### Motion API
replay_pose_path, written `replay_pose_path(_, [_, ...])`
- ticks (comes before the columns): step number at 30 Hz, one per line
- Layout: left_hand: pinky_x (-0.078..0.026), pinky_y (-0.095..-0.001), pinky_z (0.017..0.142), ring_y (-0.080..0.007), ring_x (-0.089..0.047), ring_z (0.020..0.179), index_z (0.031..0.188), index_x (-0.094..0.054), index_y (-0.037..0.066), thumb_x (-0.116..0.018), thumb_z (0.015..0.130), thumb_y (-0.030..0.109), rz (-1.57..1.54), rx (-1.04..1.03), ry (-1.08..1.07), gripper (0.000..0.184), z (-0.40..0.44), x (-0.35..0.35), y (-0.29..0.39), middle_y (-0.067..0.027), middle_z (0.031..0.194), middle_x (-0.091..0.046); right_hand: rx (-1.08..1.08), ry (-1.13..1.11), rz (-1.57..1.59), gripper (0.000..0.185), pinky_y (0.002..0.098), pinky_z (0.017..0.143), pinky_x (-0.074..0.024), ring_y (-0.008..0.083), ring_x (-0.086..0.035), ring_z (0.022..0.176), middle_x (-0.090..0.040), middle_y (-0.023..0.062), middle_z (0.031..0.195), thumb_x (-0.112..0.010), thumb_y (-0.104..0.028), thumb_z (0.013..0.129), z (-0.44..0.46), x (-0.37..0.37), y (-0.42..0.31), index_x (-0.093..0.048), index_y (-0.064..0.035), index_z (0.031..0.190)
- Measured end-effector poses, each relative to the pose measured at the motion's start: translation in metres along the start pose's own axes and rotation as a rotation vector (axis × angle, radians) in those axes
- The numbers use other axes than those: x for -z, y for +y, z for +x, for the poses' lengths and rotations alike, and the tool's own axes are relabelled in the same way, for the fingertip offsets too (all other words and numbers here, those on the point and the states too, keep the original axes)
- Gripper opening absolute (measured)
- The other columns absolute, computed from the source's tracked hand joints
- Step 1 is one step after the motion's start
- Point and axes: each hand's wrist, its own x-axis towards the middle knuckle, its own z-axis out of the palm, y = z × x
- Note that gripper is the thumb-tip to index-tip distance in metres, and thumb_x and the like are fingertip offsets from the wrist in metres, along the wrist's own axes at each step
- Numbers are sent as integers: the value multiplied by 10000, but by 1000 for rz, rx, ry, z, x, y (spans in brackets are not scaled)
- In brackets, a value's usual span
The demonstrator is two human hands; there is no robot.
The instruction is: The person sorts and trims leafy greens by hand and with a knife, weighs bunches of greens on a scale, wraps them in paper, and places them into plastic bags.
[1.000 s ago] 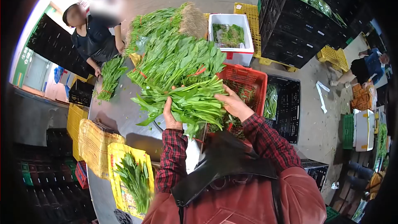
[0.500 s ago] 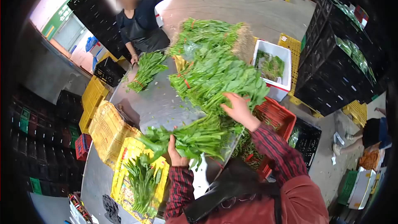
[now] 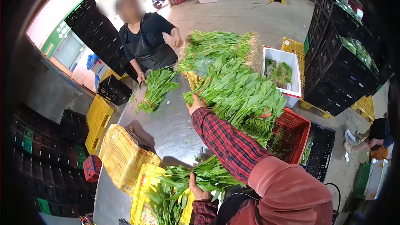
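My left hand (image 3: 199, 188) is closed around a loose bunch of long-stemmed leafy greens (image 3: 214, 173) above the near edge of the metal table (image 3: 173, 131). My right arm reaches across the table. At the stem end of a bundle of leafy greens (image 3: 233, 85), my right hand (image 3: 195, 105) has its fingers curled round the stems beside a red tie; part of the fingers is hidden. More tied greens (image 3: 221, 43) lie behind that bundle. Below my left hand, other greens (image 3: 164, 204) rest on a yellow printed bag (image 3: 139, 202).
Across the table a co-worker in a dark apron (image 3: 156, 56) has one hand on a tied bunch (image 3: 156, 89). A folded yellow sack (image 3: 123, 152) lies left. To the right are a red crate (image 3: 298, 135), a white foam box (image 3: 293, 68) and stacked black crates (image 3: 337, 62).
My right hand has moved left from the leaves to the bundle's stem end. My left hand, with its bunch, sits lower and further right in view. The co-worker's raised arm has come down.
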Motion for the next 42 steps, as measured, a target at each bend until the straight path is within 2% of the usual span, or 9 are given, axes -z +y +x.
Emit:
replay_pose_path(3, [-374,-459,1065,-294,-516,1213,1322,-523,74,-575,933,364,24,-12,-12,488,-1,2,3,-124,1341,-546,-173,3,361,420,347,669,-519,221,-572,880,-568,121,1020,-709,-249,841,-6,-5,-7,-531,-123,1201])
replay_pose_path(8, [-369,-465,1070,-295,-512,1219,1321,-521,74,-590,927,349,19,2,-89,486,3,4,0,-125,1340,-546,-166,-303,276,257,339,586,-510,173,-546,724,-533,62,955,-688,-301,876,-84,31,-44,-585,-136,1045])
replay_pose_path(14, [-351,-463,1085,-295,-501,1232,1315,-518,62,-581,928,335,43,75,-135,477,8,-2,-7,-132,1328,-550,21,-645,-77,359,422,816,-519,241,-592,935,-600,110,1149,-614,-194,916,-145,180,-80,-527,-17,1216])
replay_pose_path(17, [-372,-466,1069,-293,-516,1213,1302,-530,70,-595,922,342,95,98,-168,472,1,-23,-15,-122,1303,-568,109,-738,-101,404,409,792,-543,233,-631,925,-627,99,1082,-664,-227,884,-160,258,-127,-536,-38,1218])
replay_pose_path(19, [-388,-468,1056,-292,-525,1203,1298,-532,68,-579,930,351,119,96,-165,467,-7,-36,-23,-123,1284,-578,66,-1015,-90,513,424,801,-541,232,-635,941,-627,112,1131,-678,-249,865,-168,307,-154,-489,-36,1291])
replay_pose_path(23, [-393,-462,1054,-306,-528,1208,1349,-473,16,-534,952,341,208,170,-292,517,6,-34,-40,-162,1324,-543,303,-937,-183,534,427,788,-545,241,-640,923,-640,110,1087,-685,-273,850,-210,380,-198,-490,-34,1285])
replay_pose_path(28, [-440,-455,1007,-284,-554,1154,1335,-502,59,-503,963,417,470,156,-448,517,-4,-65,-79,-117,1295,-565,541,-757,-168,481,412,783,-548,239,-643,904,-646,113,1059,-685,-225,850,-296,446,-248,-514,-39,1260])
replay_pose_path(30, [-447,-448,998,-281,-564,1134,1343,-501,59,-500,967,420,444,224,-443,521,-12,-80,-95,-109,1280,-575,615,-548,-92,446,405,780,-552,232,-641,904,-641,108,1067,-676,-195,857,-322,474,-260,-523,-42,1247])
replay_pose_path(42, [-461,-441,974,-268,-559,1143,1412,-439,97,-491,973,418,529,398,-553,546,-45,-115,-143,-83,1325,-545,834,-65,221,335,418,794,-550,239,-641,889,-641,112,1027,-647,-164,887,-392,656,-267,-552,-47,1186])
